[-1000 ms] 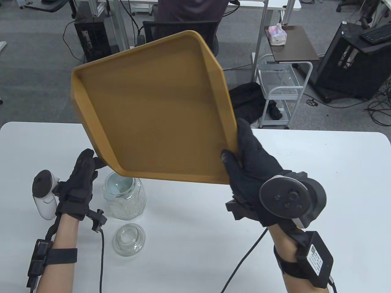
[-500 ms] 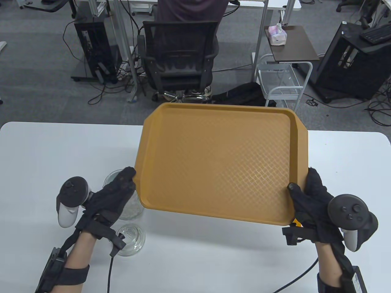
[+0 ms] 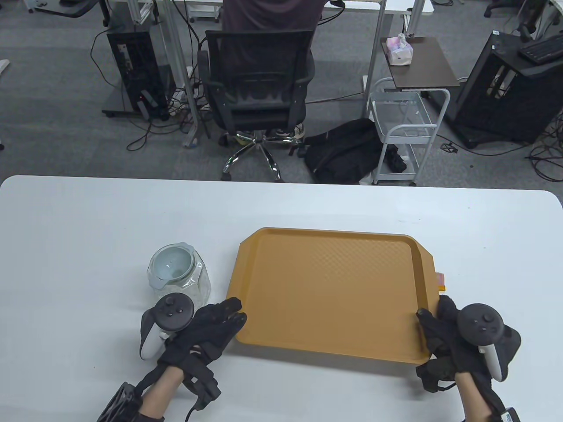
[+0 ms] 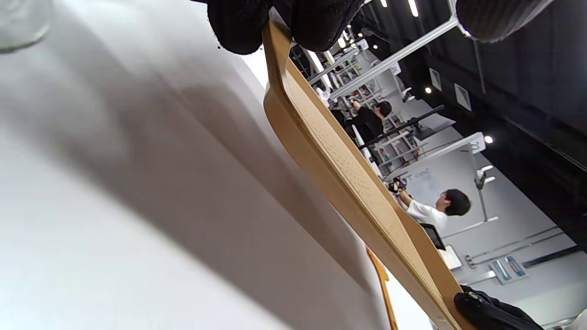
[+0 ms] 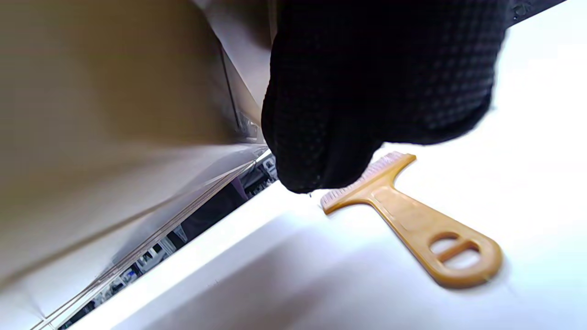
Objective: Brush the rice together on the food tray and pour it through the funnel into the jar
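1. The food tray [image 3: 327, 292] sits over the table [image 3: 66, 228], right of centre, toward its near edge.
2. The jar [image 3: 178, 274] stands just left of the tray, with the funnel [image 3: 172, 265] in its mouth.
3. The left hand [image 3: 206, 327] holds the tray's near-left corner; the right hand [image 3: 444, 338] holds its near-right corner.
4. The brush [image 5: 403, 215] lies on the table beside the tray's right edge.
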`<state>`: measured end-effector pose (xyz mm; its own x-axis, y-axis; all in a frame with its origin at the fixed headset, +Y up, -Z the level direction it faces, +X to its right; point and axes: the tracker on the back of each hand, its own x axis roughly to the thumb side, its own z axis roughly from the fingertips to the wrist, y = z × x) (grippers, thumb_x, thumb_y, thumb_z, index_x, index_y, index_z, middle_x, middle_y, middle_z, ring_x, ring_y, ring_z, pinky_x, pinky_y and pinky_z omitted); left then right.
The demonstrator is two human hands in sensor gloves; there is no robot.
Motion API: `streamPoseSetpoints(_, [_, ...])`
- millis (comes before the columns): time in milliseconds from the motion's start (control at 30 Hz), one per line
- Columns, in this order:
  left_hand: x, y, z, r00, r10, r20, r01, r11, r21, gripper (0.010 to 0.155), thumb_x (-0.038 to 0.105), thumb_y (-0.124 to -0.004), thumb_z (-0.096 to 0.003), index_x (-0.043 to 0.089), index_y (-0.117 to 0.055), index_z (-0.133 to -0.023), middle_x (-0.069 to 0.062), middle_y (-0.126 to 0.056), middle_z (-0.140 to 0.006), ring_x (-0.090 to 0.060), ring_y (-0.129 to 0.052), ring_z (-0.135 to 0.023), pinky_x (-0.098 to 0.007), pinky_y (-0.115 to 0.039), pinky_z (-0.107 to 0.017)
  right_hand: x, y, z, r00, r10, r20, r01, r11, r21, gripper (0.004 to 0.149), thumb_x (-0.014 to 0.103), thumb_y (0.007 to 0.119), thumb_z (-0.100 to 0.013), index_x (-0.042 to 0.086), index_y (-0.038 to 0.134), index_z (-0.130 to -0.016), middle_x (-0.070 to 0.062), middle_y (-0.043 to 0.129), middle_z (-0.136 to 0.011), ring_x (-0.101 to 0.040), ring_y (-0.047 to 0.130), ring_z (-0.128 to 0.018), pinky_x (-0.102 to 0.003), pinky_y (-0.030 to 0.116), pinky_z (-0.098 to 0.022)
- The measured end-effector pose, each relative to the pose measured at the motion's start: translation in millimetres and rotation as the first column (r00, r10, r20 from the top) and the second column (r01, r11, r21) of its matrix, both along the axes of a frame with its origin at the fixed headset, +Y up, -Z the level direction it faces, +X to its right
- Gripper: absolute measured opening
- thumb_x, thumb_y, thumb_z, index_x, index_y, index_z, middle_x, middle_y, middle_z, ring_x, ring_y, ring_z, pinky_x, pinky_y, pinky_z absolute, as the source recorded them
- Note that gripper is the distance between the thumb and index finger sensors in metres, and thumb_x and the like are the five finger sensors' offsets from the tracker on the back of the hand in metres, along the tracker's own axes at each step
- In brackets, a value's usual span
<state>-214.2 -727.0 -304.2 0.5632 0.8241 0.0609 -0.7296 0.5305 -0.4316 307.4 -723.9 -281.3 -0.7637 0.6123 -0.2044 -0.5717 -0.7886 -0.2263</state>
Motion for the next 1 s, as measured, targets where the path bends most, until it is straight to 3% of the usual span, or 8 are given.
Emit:
streamPoseSetpoints(500, [18.1,-13.7,7.5,0.974,-0.228,-0.009,0.228,0.974,0.018,0.080,0.069,-0.064,-0.0489,0.011,-0.065,-0.105,-0.041,-0.058,-0.103,-0.053,-0.033,-0.103,-0.068,-0.036,-0.071,-4.8,-26.7,-3.2,0.993,0.121,-0.015,-0.122,0.981,-0.148,0.074,0.037,0.086,-0.047,-0.017,0.066,-0.094,-0.023,0.094,-0.067,-0.027,0.106,-0.041,-0.040,0.092,-0.029])
streamPoseSetpoints(667, [30.8,-11.4,11.6,0.946,-0.324,-0.011,0.324,0.944,0.065,0.080,0.068,-0.064,-0.0490,0.009,-0.068,-0.103,-0.041,-0.061,-0.102,-0.049,-0.035,-0.105,-0.066,-0.036,-0.072,-14.4,-37.8,-5.4,0.935,0.352,-0.049,-0.353,0.902,-0.250,0.074,0.042,0.082,-0.047,-0.014,0.068,-0.095,-0.021,0.096,-0.066,-0.025,0.106,-0.038,-0.039,0.092,-0.027])
streamPoseSetpoints(800, [36.5,-15.3,12.4,0.916,-0.401,-0.005,0.400,0.913,0.077,0.080,0.068,-0.064,-0.0488,0.009,-0.069,-0.102,-0.042,-0.062,-0.101,-0.048,-0.036,-0.106,-0.066,-0.037,-0.072,-17.7,-38.3,-4.3,0.920,0.390,-0.042,-0.388,0.889,-0.242,0.075,0.044,0.084,-0.047,-0.013,0.070,-0.094,-0.019,0.097,-0.063,-0.024,0.105,-0.034,-0.038,0.091,-0.024])
streamPoseSetpoints(1000, [42.3,-19.6,13.2,0.889,-0.457,0.010,0.456,0.888,0.064,0.080,0.068,-0.064,-0.0487,0.010,-0.068,-0.103,-0.041,-0.065,-0.099,-0.048,-0.038,-0.105,-0.066,-0.038,-0.071,-25.6,-43.1,-5.0,0.856,0.513,-0.066,-0.510,0.817,-0.270,0.077,0.048,0.084,-0.046,-0.011,0.073,-0.093,-0.018,0.099,-0.060,-0.022,0.104,-0.029,-0.037,0.090,-0.021])
